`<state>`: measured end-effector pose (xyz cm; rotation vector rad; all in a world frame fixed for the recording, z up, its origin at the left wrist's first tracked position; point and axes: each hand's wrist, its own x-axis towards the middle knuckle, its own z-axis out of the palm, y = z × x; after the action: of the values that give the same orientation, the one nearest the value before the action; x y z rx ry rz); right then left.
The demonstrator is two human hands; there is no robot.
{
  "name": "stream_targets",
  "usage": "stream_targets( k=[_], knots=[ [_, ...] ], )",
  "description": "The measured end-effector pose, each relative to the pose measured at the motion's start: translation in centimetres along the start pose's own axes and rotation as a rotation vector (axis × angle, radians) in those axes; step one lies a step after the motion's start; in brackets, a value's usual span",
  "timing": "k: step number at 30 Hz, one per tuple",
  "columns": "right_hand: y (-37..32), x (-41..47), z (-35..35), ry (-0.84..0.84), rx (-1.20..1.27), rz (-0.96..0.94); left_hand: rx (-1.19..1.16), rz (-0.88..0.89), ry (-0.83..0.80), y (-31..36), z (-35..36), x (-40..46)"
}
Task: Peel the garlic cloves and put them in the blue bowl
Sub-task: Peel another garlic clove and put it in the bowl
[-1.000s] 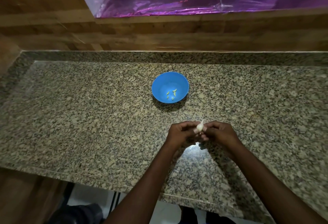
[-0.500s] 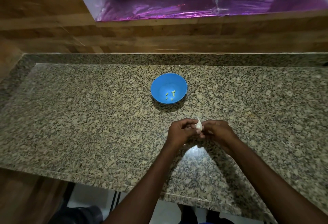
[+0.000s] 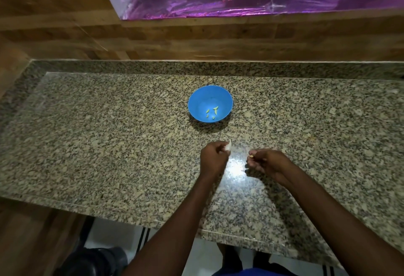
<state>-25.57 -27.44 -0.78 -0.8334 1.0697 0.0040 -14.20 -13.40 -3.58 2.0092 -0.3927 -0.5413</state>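
Observation:
A blue bowl (image 3: pixel 197 101) stands on the granite counter (image 3: pixel 109 144) and holds several small peeled garlic cloves (image 3: pixel 215 110). Nearer to me, my left hand (image 3: pixel 213 155) is closed around a white garlic bulb (image 3: pixel 228 146), whose tip sticks out above the fingers. My right hand (image 3: pixel 265 161) is a short way to the right of it and pinches a small yellowish garlic clove (image 3: pixel 251 156) between thumb and fingertips. Both hands hover just above the counter, in front of the bowl.
A wooden wall panel (image 3: pixel 196 42) rises behind the counter, with a ledge covered in shiny purple foil (image 3: pixel 240 2) above it. The counter's front edge (image 3: pixel 131 214) runs below my forearms, and a dark shoe (image 3: pixel 102 260) shows on the floor.
My hands were joined around the garlic bulb; now they have pulled apart. The right hand has moved right with a clove, and the left keeps the bulb.

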Motion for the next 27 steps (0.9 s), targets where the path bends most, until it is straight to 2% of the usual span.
stream_targets(
  k=[3, 7, 11, 16, 21, 24, 27],
  knots=[
    [0.5, -0.1, -0.6, -0.039, -0.037, -0.016, 0.252, 0.206, 0.008, -1.1, -0.4, 1.0],
    [1.0, -0.3, -1.0, -0.044, -0.086, -0.080, 0.454, 0.187, 0.108, -1.4, -0.1, -0.1],
    [1.2, -0.3, -1.4, 0.008, -0.153, -0.144, 0.471, 0.294, 0.060, -1.6, 1.2, -3.1],
    [1.6, -0.1, -1.6, 0.140, -0.350, -0.239, 0.546, 0.320, -0.019, -2.4, 1.9, -4.3],
    [1.4, 0.6, -1.9, 0.276, -1.087, -0.611, 0.651, 0.380, -0.025, -3.0, 2.0, -4.6],
    [1.5, 1.6, -2.0, 0.189, -1.423, -0.751, 0.671, 0.385, -0.006, -3.4, 2.1, -4.7],
    [1.3, 1.9, -1.1, 0.096, -1.638, -0.943, 0.656, 0.389, 0.009, -3.6, 2.2, -4.8]
  ],
)
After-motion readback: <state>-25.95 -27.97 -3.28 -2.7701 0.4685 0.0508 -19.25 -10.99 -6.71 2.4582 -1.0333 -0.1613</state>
